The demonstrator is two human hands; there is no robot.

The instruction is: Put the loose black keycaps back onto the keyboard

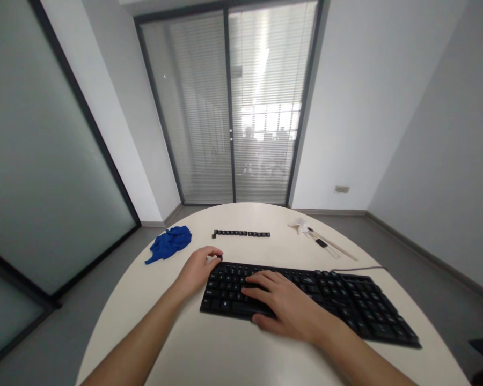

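Observation:
A black keyboard (237,308) lies across the table. My left hand (199,268) is at its upper left corner, thumb and forefinger pinched on a small black keycap (219,258). My right hand (284,305) rests palm down over the middle of the keyboard, its fingers spread on the keys and holding nothing. Beyond the keyboard, a row of loose black keycaps (241,233) runs from left to right, with one keycap (213,236) just below the row's left end.
A crumpled blue cloth (171,243) lies at the left of the round white table (201,354). At the back right are a white tissue (300,225), a wire tool with a black handle (321,243) and a thin stick (338,246). The keyboard's cable (362,267) trails right.

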